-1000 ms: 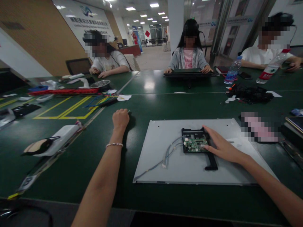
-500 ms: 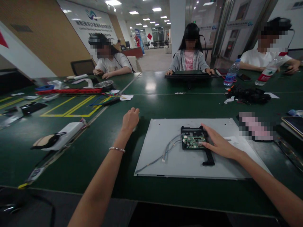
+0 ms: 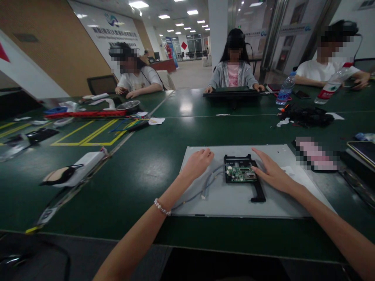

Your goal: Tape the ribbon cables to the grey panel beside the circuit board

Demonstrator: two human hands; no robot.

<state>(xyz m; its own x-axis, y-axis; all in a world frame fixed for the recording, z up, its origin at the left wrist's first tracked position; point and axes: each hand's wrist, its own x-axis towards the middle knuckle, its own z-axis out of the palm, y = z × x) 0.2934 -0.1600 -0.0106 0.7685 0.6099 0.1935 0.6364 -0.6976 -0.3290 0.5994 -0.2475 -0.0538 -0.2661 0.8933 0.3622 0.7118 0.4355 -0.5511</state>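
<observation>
A grey metal panel [image 3: 234, 195] lies flat on the green table [image 3: 140, 164] in front of me. On it sits a black frame with a small green circuit board [image 3: 240, 174], and grey cables [image 3: 209, 181] run from the board to the left. My right hand [image 3: 271, 171] rests with fingers stretched out on the board's right edge. My left hand [image 3: 197, 162] is over the panel's upper left part, just left of the board, fingers curled loosely; what they hold, if anything, is hidden.
Three other people sit at the far side. A white device [image 3: 74, 171] lies to the left, a black bundle [image 3: 306, 116] and water bottles [image 3: 283, 93] to the far right. A metal bowl [image 3: 128, 105] and coloured wires are at far left.
My left hand has moved right from the bare table onto the panel beside the board. My right hand has stayed at the board's right edge.
</observation>
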